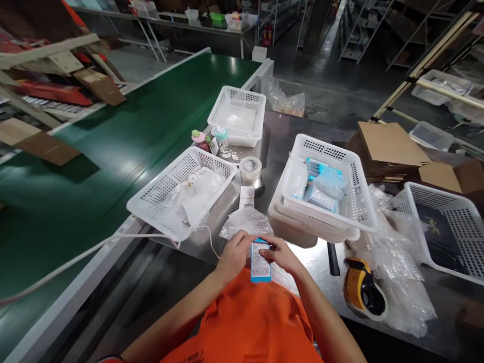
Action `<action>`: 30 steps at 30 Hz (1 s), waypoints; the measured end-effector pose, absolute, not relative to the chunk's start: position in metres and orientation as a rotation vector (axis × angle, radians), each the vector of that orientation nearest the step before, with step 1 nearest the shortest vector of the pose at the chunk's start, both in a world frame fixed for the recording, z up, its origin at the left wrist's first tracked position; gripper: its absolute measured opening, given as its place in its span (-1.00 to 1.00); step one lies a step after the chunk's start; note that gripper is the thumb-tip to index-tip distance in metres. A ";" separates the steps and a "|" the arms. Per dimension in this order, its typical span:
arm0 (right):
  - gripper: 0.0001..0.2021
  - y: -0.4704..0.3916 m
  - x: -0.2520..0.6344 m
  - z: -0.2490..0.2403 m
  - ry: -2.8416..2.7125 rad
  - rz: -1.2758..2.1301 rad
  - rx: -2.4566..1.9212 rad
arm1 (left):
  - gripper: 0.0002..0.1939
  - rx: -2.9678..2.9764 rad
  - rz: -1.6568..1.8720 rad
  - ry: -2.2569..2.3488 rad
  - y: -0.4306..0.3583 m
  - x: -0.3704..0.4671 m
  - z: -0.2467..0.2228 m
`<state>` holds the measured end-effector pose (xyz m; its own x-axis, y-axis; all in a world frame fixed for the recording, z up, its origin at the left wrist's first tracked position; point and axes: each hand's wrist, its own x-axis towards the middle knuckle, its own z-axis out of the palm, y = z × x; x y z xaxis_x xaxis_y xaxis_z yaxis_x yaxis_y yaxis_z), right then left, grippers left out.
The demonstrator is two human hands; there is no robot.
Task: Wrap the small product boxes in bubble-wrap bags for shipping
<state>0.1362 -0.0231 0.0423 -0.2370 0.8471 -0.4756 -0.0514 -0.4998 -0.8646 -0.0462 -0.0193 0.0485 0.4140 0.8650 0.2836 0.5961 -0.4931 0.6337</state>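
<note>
Handles blue box (260, 269) before bubble wrap (245, 222), pinching with right hand (283, 253), touching top with left hand (233, 256) in unclear grip; likely needs steadiness.

Both bare hands (255, 253) hold a blue-and-white printed box (260, 262); a white perforated plastic basket of bubble-wrapped blue packs (325, 184) stands right.

A bright orange shirt (254, 322) with small dark print (194, 357) and a dark-trimmed sleeve edge (110, 359).
</note>
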 end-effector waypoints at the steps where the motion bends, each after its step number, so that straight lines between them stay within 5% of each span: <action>1: -0.50 -0.023 0.136 0.041 -0.960 1.795 -1.381 | -0.71 2.228 0.789 1.244 -0.020 -0.046 0.047; 9: -0.43 -0.025 0.134 0.028 -0.529 1.888 -1.352 | -0.44 1.853 0.543 1.417 -0.023 -0.045 0.027; 15: -0.49 -0.024 0.126 0.016 -0.583 2.039 -1.375 | -0.83 1.770 0.529 1.549 -0.026 -0.051 0.022; 20: -0.51 -0.024 0.116 0.015 -0.607 2.035 -1.334 | -0.74 1.980 0.673 1.506 -0.031 -0.052 0.025; 30: -0.29 -0.028 0.096 -0.009 -0.369 1.743 -1.273 | -0.69 2.005 0.428 1.715 -0.038 -0.062 0.022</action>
